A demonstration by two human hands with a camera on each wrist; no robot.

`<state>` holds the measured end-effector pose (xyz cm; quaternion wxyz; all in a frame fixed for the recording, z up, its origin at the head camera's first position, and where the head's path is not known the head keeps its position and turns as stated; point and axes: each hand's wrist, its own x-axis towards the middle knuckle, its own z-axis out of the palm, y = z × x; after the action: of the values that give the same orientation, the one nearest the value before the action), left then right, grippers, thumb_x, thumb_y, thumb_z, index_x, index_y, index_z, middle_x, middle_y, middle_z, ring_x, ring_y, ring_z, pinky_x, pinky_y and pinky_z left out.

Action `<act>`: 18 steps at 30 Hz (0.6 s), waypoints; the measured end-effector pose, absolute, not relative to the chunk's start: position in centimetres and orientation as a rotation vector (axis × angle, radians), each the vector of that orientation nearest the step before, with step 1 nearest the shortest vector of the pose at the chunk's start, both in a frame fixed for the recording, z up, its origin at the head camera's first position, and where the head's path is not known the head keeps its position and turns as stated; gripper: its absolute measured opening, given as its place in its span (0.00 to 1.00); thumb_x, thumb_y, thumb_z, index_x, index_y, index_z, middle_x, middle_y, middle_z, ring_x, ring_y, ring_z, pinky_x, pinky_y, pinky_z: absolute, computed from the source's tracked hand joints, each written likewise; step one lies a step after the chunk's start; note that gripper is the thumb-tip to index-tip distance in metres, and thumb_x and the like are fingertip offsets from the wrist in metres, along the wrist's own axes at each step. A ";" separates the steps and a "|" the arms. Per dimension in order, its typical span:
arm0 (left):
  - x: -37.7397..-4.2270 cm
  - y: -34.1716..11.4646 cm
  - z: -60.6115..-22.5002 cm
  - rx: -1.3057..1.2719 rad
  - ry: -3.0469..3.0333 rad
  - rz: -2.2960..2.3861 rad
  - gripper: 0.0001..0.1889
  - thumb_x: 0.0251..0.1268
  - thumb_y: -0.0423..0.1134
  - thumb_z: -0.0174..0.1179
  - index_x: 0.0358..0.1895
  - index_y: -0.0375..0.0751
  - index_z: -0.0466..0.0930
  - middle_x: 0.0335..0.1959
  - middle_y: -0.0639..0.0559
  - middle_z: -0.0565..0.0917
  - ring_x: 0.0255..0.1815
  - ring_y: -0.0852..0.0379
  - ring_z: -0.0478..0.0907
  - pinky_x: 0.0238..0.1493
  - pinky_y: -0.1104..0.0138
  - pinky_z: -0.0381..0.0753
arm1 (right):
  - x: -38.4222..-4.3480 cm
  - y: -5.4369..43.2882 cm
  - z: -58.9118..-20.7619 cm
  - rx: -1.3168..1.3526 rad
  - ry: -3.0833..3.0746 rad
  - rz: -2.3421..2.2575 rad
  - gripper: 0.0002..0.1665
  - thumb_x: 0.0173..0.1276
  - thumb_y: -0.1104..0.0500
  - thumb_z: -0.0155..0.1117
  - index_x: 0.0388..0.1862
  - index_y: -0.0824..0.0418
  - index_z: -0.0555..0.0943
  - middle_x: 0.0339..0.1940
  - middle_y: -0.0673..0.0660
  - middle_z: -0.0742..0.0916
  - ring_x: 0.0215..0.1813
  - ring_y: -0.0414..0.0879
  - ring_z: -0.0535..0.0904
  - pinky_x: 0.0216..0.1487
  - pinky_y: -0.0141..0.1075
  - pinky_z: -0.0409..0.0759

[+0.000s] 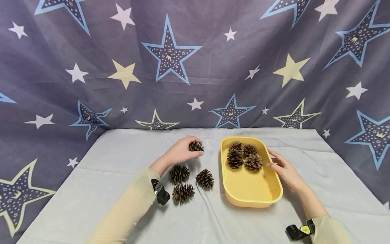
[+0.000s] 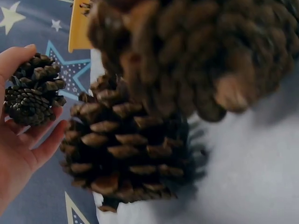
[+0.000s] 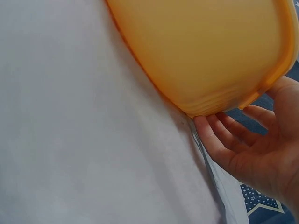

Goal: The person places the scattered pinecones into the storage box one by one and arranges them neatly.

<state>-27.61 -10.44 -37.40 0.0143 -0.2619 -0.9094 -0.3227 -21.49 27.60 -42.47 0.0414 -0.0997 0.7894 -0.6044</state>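
The left hand [image 1: 182, 150] curls round one pinecone [image 1: 196, 146], left of the yellow box [image 1: 248, 189]; the left wrist view shows that cone's rosette of scales, hidden from the head view. The right hand [image 1: 287, 174] holds the box's side; only its wrist view shows the fingertips [image 3: 200, 120] against the outer wall. The head view shows four pinecones [image 1: 253, 163] inside and three [image 1: 183, 193] on the tabletop [image 1: 100, 189]. Print on the right wrist device's yellow label [image 1: 305, 229] is too small to read.

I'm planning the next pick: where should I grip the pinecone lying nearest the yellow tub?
I'd pinch the pinecone across its rounded middle, coming from above: its top is uncovered, and bare cloth toward the yellow tub leaves finger room.
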 end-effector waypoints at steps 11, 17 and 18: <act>-27.1 -8.2 -36.5 -0.855 -2.756 -1.052 0.26 0.47 0.53 0.66 0.51 0.48 0.76 0.51 0.54 0.77 0.54 0.56 0.72 0.60 0.61 0.68 | -21.5 27.6 -42.5 -0.312 2.408 -1.860 0.36 0.68 0.60 0.51 0.71 0.64 0.49 0.54 0.73 0.70 0.43 0.38 0.78 0.41 0.33 0.80; -27.0 -7.3 -36.2 -0.855 -2.729 -1.113 0.27 0.46 0.52 0.68 0.51 0.47 0.75 0.48 0.55 0.78 0.51 0.58 0.73 0.58 0.63 0.69 | -21.5 27.6 -42.5 -0.323 2.401 -1.863 0.36 0.69 0.61 0.50 0.71 0.65 0.49 0.54 0.74 0.69 0.43 0.39 0.78 0.41 0.33 0.80; -27.0 -7.1 -36.2 -0.855 -2.724 -1.121 0.27 0.45 0.51 0.68 0.52 0.48 0.75 0.48 0.55 0.78 0.51 0.58 0.73 0.58 0.63 0.69 | -21.5 27.6 -42.5 -0.322 2.402 -1.863 0.36 0.69 0.61 0.50 0.71 0.65 0.49 0.54 0.74 0.69 0.43 0.38 0.78 0.41 0.33 0.80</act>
<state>-27.00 -7.10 -36.17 0.0372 -0.2786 -0.8875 -0.3652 -21.54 27.59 -42.52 0.0424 -0.1051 0.7851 -0.6089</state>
